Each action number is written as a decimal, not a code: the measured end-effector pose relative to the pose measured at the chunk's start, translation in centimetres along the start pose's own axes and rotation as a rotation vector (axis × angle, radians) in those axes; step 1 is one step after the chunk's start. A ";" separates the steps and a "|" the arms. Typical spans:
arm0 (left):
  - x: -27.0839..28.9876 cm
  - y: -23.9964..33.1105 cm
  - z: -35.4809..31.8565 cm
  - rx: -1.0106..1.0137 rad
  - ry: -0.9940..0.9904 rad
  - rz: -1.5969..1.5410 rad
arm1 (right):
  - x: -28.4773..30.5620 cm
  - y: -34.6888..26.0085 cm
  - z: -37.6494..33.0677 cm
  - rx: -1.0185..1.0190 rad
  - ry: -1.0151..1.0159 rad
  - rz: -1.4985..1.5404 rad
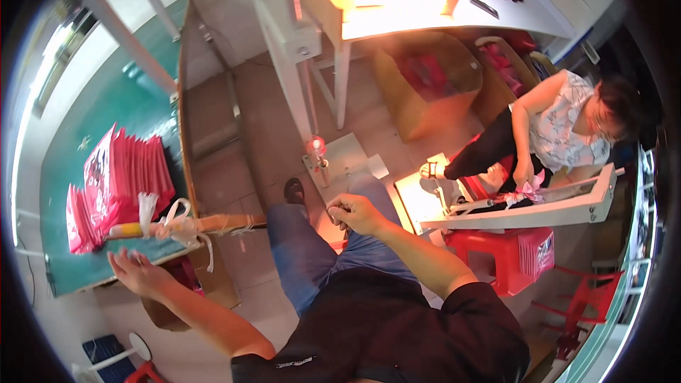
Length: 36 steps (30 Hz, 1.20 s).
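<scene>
My left hand [140,274] is reached out at the near edge of a green-topped table [135,92]. Its fingers are spread and nothing is in them. Just beyond the fingertips lie flat pink packages [124,177] with printed fronts, stacked upright in a leaning row. Close above this hand runs a wooden bar [220,223] with a yellow end, wrapped in knotted white cloth strips [179,224]. Over my lap my right hand [352,214] is closed, its fingers curled inward. Whatever it may hold is hidden.
A pale metal stand with a glowing red part [316,145] rises before my knees. To the right a person [567,120] sits handling pink material at a white frame [525,218]. Near it is a red stool [489,255]. Cardboard boxes [425,113] stand beyond; another is below my left arm.
</scene>
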<state>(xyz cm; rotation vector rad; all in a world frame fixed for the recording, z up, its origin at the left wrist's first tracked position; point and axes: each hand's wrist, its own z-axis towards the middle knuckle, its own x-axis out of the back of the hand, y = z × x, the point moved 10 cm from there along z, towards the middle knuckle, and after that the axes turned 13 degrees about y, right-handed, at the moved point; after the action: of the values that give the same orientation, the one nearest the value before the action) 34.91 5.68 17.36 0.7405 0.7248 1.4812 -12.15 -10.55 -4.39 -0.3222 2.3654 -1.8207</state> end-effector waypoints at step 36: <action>-22.2 6.6 -63.1 -0.545 -1.826 -0.112 | 47.9 -17.3 50.4 0.623 1.164 -1.049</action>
<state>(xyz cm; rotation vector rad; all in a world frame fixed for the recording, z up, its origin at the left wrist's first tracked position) -19.17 -17.17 -15.38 1.1749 -0.9664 0.3658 -45.00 -74.02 0.25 -0.5916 1.9243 -3.9737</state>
